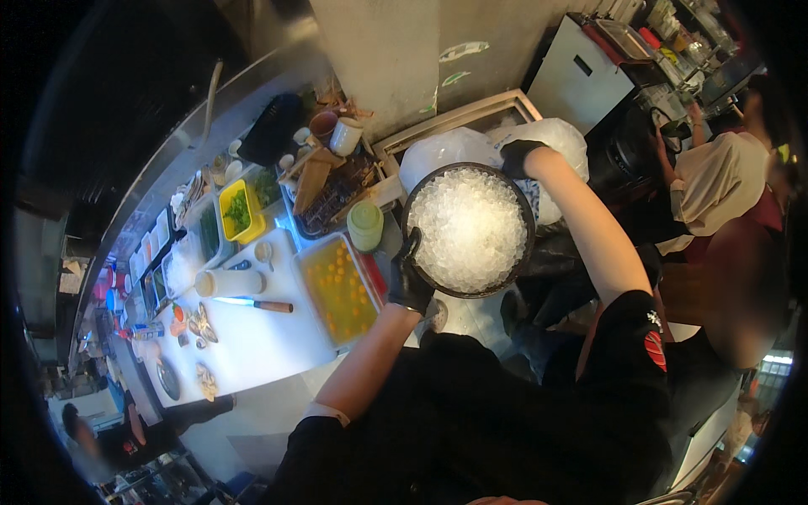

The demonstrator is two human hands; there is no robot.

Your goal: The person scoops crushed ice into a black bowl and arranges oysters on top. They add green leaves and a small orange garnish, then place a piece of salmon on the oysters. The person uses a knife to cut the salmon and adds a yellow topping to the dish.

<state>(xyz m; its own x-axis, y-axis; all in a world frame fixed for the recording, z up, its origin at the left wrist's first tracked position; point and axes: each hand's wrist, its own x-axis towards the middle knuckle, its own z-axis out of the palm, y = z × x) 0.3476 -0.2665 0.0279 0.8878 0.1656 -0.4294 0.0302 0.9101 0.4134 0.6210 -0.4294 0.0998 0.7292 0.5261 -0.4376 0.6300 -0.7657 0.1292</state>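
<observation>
A round dark bowl [529, 252] heaped with crushed ice [470, 232] is in front of me. My left hand [409, 276], in a black glove, grips the bowl's left rim with the thumb over the edge. My right hand [521, 159], also black-gloved, is at the bowl's upper right, against a clear plastic bag of ice [554, 142]; whether its fingers hold the rim or the bag cannot be made out. A second ice bag [445, 154] lies just beyond the bowl, beside a metal-framed opening [454, 123].
To the left, a white cutting board [278, 334] bears a knife [259, 304], oyster shells [201, 325] and a bottle [230, 283]. Nearby are a tub of yellow liquid [338, 290], a yellow container of greens [240, 211] and a green-lidded container [365, 226]. Several people stand at the right and lower left.
</observation>
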